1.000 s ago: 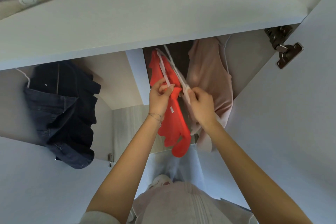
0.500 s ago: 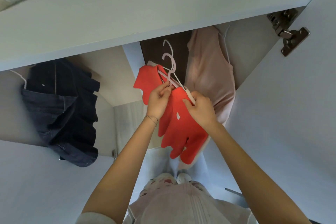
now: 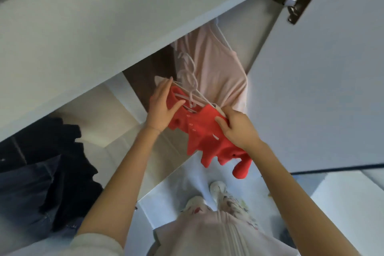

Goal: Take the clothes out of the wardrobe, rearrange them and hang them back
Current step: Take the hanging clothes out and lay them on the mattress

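Red top (image 3: pixel 204 133) on white hangers (image 3: pixel 190 81) is now off the rail, hooks free, pulled out under the shelf (image 3: pixel 104 37) front edge beside the pink dress (image 3: pixel 218 64). Left hand (image 3: pixel 163 108) grips one shoulder and right hand (image 3: pixel 236 127) pinches the other. Removal looks done; rearranging probably next.

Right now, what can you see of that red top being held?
The red top is small and soft-looking, with a row of white snaps down its front and a white tag. It hangs tilted on a pale hanger, sleeves dangling. The left grip pinches one shoulder; the right grip holds the other.
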Action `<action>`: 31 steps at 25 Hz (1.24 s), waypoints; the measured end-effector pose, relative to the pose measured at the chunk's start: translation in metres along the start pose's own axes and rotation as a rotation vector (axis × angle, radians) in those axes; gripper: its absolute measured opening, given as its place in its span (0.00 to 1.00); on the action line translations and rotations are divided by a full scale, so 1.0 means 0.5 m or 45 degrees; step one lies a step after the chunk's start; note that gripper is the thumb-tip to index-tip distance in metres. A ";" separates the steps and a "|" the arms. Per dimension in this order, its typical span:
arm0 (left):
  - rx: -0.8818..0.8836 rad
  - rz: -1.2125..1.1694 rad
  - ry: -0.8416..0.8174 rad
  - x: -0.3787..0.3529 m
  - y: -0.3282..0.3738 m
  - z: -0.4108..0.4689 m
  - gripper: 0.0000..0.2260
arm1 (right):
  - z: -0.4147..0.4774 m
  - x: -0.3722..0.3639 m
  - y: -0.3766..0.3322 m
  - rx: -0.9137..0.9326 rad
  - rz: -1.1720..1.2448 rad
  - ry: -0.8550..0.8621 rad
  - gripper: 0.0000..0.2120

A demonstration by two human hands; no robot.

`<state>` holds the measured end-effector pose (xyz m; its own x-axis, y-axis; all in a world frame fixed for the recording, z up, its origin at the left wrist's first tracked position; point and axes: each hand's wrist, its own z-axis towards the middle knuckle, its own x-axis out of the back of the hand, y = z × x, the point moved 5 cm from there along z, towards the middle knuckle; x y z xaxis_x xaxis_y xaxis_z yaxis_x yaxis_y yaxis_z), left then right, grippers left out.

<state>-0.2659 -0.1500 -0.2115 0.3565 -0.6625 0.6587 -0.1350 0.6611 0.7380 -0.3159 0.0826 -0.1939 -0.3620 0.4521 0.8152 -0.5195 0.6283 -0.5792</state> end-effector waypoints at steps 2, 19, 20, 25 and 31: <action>-0.100 0.019 -0.162 -0.017 0.014 0.021 0.36 | -0.044 0.017 0.001 -0.038 -0.042 0.022 0.11; -0.996 -0.143 -0.562 -0.425 0.452 -0.179 0.16 | -0.654 0.186 0.144 -0.925 -0.108 0.626 0.14; -1.038 -0.174 -0.618 -0.459 0.494 -0.228 0.15 | -0.724 0.195 0.145 -0.978 -0.085 0.681 0.15; -1.155 -0.310 -0.819 -0.573 0.631 -0.443 0.15 | -0.995 0.197 0.126 -1.130 -0.015 0.821 0.18; -1.367 -0.370 -1.080 -0.686 0.789 -0.771 0.15 | -1.353 0.151 0.089 -1.402 -0.009 1.076 0.16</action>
<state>-0.0852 0.4737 -0.2024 -0.4635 -0.5742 0.6749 0.7490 0.1532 0.6446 0.1573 0.5730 -0.1629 0.4162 0.4408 0.7953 0.4951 0.6237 -0.6048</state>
